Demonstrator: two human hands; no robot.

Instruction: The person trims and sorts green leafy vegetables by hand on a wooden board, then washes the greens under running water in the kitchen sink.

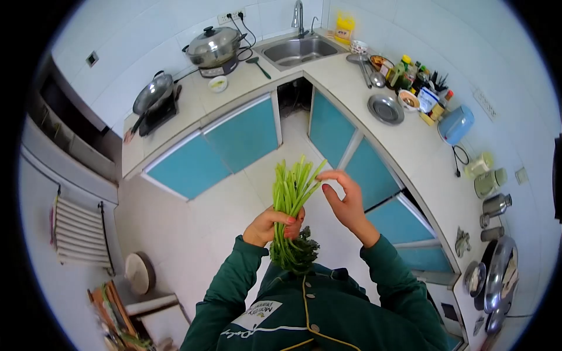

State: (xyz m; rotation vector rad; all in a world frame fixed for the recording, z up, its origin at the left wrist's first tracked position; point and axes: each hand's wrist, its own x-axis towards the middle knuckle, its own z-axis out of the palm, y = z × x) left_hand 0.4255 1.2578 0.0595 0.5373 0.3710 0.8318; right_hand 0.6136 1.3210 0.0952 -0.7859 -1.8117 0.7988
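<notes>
My left hand is closed around a bunch of leafy greens in front of my body. The pale green stems point up and away from me, while the dark curly leaves hang below my fist. At the upper right of the stems is my right hand, with thumb and index finger apart. Its index fingertip touches or nearly touches the end of one stem that leans out of the bunch.
An L-shaped counter with teal cabinets wraps around ahead. It bears a wok, a lidded electric pot, a small bowl, a steel sink, a metal plate and several bottles. A radiator hangs at left.
</notes>
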